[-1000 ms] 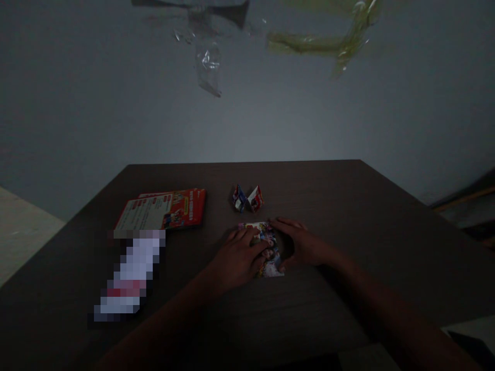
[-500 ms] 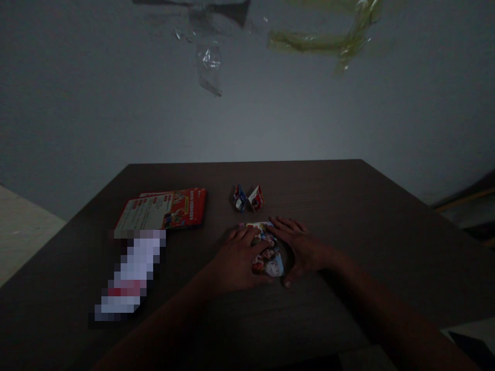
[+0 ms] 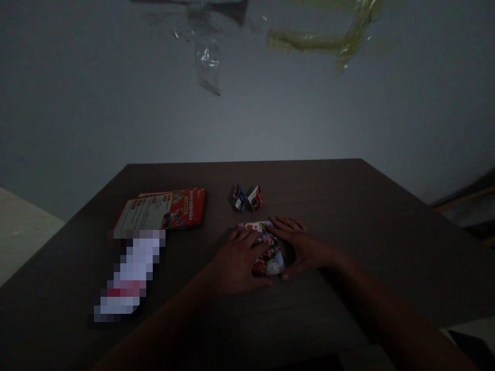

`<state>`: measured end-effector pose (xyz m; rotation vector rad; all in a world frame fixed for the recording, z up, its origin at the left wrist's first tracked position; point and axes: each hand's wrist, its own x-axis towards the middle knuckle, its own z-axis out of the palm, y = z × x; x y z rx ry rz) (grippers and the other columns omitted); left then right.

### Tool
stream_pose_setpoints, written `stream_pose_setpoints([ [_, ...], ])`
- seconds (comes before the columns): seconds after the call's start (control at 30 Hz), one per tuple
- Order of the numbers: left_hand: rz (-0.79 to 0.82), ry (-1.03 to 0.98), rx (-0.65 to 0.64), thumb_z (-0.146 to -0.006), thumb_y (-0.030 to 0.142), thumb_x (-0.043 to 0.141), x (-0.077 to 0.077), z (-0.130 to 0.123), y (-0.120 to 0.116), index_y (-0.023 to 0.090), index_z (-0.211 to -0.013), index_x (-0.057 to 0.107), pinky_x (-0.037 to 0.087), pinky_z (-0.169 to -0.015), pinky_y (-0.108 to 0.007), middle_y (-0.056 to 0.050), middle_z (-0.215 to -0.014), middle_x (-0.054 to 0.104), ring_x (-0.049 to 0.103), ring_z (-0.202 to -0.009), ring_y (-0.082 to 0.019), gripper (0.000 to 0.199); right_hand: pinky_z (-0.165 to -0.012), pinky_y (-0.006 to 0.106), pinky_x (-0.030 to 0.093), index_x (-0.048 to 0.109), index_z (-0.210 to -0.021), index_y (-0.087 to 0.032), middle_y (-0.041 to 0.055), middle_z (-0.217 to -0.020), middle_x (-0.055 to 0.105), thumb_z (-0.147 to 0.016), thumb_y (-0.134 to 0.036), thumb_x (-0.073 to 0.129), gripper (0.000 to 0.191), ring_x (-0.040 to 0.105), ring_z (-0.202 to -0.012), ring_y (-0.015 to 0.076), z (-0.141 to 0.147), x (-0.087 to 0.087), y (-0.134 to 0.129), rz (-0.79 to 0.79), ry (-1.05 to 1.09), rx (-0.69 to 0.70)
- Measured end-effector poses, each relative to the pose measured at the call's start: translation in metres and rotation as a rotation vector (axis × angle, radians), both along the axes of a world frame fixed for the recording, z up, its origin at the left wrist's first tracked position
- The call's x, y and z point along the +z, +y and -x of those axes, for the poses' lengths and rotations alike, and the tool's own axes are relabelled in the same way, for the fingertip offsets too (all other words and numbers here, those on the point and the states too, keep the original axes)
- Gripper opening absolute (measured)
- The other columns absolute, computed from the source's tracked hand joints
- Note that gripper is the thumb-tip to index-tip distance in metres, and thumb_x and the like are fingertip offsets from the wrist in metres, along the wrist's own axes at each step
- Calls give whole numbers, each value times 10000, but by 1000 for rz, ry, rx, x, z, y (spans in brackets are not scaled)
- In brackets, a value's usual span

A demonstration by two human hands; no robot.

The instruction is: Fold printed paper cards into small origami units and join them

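A colourful printed sheet of paper [image 3: 270, 255], which looks folded, lies on the table between my hands. My left hand [image 3: 237, 260] rests over its left side with the fingers apart. At the right side, my right hand [image 3: 301, 242] has its fingertips on the far edge and its thumb by the near right corner, leaving a gap under the palm. The right hand's fingers are stretched out, not wrapped round anything. Part of the sheet is hidden under the left hand. Just beyond stands a small folded paper piece [image 3: 255, 198], red, white and blue, with two raised sides.
On the left of the brown table [image 3: 328, 185] lie red printed booklets or cards [image 3: 187, 208], stacked. A pixelated whitish object [image 3: 131, 273] is nearer to me. Behind the table rises a grey wall [image 3: 247, 123] with peeling tape [image 3: 309, 41].
My right thumb has moved slightly up and left, to the sheet's near right corner. The left hand stays almost in place over the sheet.
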<state>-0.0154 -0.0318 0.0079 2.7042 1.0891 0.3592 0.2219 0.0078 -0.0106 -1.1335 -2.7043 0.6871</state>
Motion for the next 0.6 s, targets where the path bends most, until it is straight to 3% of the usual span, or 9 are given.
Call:
stream_pose_setpoints([
  [0.2, 18, -8, 7, -749, 447, 617, 8, -3, -6, 239, -1173, 563, 327, -1019, -453, -77, -1178, 539, 474, -1124, -273, 476, -1092, 550, 37, 217, -1446, -283, 93, -1533, 142, -557, -619, 728, 1079, 97, -1394, 337, -4, 2, 3, 50, 24, -9],
  [0.33, 11, -9, 3, -784, 376, 566, 8, -3, -5, 218, -1150, 579, 363, -991, -427, -79, -1147, 559, 491, -1098, -261, 399, -1091, 543, 119, 321, -1412, -277, 92, -1498, 272, -569, -577, 750, 992, 204, -1369, 330, -9, 4, 4, 27, 91, 18],
  [0.4, 9, -13, 3, -795, 362, 549, 8, -3, -4, 208, -1135, 585, 378, -979, -418, -78, -1139, 565, 498, -1088, -256, 375, -1079, 505, 215, 431, -1353, -268, 85, -1441, 385, -625, -514, 748, 832, 315, -1324, 303, -9, 6, 3, -26, 141, 25],
  [0.53, -1, -5, 4, -816, 375, 525, 8, -3, -3, 194, -1103, 596, 404, -947, -425, -83, -1119, 577, 518, -1054, -256, 347, -1008, 420, 362, 657, -1100, -250, 71, -1264, 571, -828, -321, 612, 284, 496, -1178, 237, -3, 8, 1, -160, 190, 34],
  [0.6, -5, 8, 3, -824, 381, 514, 7, -4, -3, 181, -1112, 591, 412, -936, -427, -90, -1124, 578, 525, -1045, -259, 358, -978, 415, 392, 691, -1021, -238, 76, -1202, 611, -861, -282, 569, 206, 535, -1126, 233, 0, 7, 0, -221, 179, 45],
])
